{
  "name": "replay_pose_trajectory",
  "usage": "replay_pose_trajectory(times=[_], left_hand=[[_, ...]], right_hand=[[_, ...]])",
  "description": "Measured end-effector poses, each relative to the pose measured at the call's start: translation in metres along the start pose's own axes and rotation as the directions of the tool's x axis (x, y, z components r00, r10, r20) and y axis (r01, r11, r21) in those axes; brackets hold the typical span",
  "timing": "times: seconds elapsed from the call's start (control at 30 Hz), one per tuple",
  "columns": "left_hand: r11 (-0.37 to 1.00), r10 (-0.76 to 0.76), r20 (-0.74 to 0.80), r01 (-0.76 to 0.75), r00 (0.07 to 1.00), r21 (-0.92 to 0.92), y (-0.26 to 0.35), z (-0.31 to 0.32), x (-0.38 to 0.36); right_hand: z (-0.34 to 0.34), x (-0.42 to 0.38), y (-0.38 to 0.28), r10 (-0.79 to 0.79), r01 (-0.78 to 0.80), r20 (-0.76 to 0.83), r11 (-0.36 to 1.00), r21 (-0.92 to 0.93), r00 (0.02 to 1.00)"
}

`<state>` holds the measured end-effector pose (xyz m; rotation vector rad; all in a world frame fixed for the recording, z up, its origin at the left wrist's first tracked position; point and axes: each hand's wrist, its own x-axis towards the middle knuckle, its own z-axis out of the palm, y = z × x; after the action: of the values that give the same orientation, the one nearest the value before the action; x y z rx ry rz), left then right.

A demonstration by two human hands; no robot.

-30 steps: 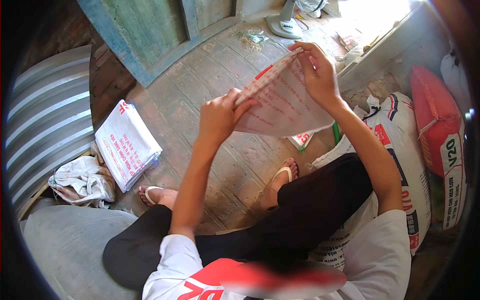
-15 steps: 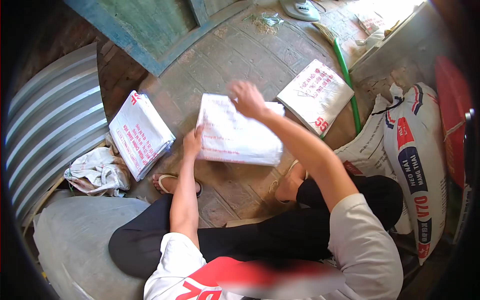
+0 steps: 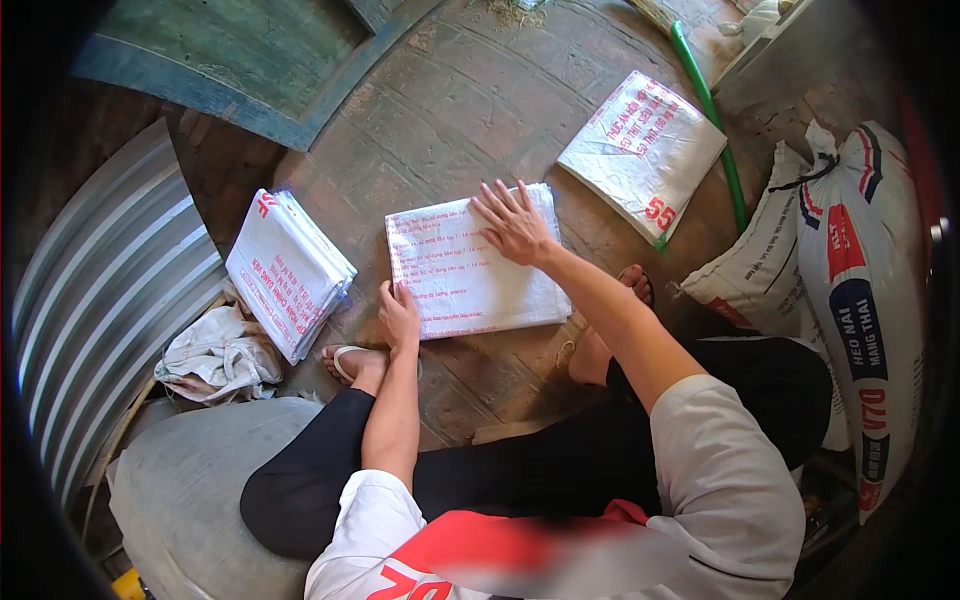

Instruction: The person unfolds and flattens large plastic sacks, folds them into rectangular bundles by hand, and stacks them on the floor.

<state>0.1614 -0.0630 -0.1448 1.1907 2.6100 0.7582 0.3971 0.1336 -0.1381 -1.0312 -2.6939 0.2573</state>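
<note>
A stack of folded white woven sacks (image 3: 475, 285) with red print lies in front of me on the brick floor. At its left edge, my left hand (image 3: 400, 315) is closed on the border, with part of its fingers hidden. My right hand (image 3: 515, 225) rests flat on the upper right of the stack, fingers spread. To the left stands another folded bundle of printed white sacks (image 3: 285, 275), leaning at a tilt. A third folded stack (image 3: 645, 155), marked 55, lies on the floor at the upper right.
A crumpled white sack (image 3: 220, 355) sits by corrugated metal sheeting (image 3: 110, 300) on the left. Full feed sacks (image 3: 860, 300) stand on the right. A green tube (image 3: 708, 120) runs behind the third stack. A blue-green wooden panel (image 3: 230, 60) is at the upper left.
My right hand has come down from above the stack and now lies flat on it. My left hand stays at the left edge. The view has shifted slightly.
</note>
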Motion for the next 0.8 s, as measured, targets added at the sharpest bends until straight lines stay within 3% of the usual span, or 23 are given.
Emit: replay_pose_trajectory(times=[0.13,0.23,0.33,0.43,0.57,0.8], left_hand=[[0.951,0.282,-0.070,-0.269,0.957,0.154,0.006,0.001,-0.003],[0.819,0.496,0.083,-0.497,0.865,0.287,0.018,0.002,0.010],[0.746,0.583,0.234,-0.627,0.778,0.224,0.041,0.014,0.036],[0.741,0.597,0.295,-0.654,0.746,0.154,0.070,0.022,0.056],[0.721,0.579,0.306,-0.650,0.756,0.239,0.072,0.031,0.080],[0.758,0.609,0.263,-0.647,0.748,0.086,0.052,0.040,0.091]], right_hand=[[0.004,0.000,0.007,-0.011,0.011,-0.015,1.000,0.007,1.000],[0.005,-0.002,0.006,-0.015,0.015,-0.018,1.000,0.006,1.000],[0.006,-0.001,0.005,-0.021,0.021,-0.028,1.000,-0.008,0.999],[0.003,0.000,0.004,-0.014,0.014,-0.008,1.000,-0.011,1.000],[0.001,0.004,0.005,-0.004,0.003,0.014,1.000,0.020,1.000],[0.003,0.009,0.009,0.004,-0.006,0.070,0.999,0.035,0.998]])
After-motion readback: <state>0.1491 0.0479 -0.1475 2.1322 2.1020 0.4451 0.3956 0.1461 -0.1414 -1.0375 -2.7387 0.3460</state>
